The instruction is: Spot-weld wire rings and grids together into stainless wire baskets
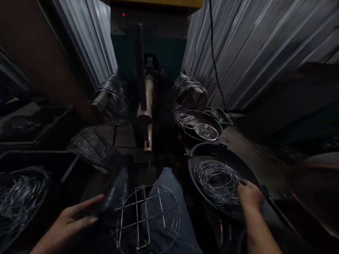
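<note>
My right hand (249,195) reaches into a dark round pan (201,150) at the right and its fingers are curled on the pile of thin wire rings (215,180) lying in it. My left hand (71,220) is at the lower left with fingers stretched out, touching a dark blurred object (116,190) beside a round wire grid (148,218). The grid rests on my knee in blue jeans (169,183).
A green machine (148,46) with a brass-coloured shaft (147,109) stands ahead. Bundles of wire rings hang on pegs at its left (112,98) and right (186,95). A second pan (209,121) holds a small dish. Dark crates (31,165) with wire sit at left.
</note>
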`<state>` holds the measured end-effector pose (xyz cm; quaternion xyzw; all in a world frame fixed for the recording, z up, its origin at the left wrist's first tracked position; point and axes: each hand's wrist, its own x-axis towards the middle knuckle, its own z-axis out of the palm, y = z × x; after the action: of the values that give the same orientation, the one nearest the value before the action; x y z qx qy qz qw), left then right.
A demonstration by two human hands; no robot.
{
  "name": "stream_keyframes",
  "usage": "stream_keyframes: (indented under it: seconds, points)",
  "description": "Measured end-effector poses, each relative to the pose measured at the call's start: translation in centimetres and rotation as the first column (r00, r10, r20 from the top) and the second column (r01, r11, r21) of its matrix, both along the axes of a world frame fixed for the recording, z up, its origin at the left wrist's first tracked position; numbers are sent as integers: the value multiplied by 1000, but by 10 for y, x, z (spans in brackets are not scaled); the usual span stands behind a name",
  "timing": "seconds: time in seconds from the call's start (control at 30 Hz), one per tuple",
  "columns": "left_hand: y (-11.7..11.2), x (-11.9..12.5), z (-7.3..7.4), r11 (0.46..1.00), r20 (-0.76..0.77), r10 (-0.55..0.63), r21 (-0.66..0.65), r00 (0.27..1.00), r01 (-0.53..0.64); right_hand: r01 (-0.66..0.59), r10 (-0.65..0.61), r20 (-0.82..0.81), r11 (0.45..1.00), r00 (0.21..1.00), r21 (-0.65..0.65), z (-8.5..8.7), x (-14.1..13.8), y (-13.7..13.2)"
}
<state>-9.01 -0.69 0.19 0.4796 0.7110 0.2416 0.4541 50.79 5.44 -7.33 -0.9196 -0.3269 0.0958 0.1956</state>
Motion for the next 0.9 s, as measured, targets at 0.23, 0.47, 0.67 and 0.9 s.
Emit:
stream_keyframes:
  seconds: [0.23,0.47,0.67,0.9]
  points:
    - [10,47,-33,973,146,-232,57,962,226,-523,347,418,724,840,450,83,-53,0]
    - [8,57,-36,972,132,-177,177,975,153,-813,379,779,517,499,269,220,-138,126]
    - [0,40,-26,948,38,-102,305,994,86,-670,416,729,738,543,79,271,-189,216]
    - [3,29,-44,957,134,-80,288,988,38,-586,460,635,810,620,-15,292,-195,242]
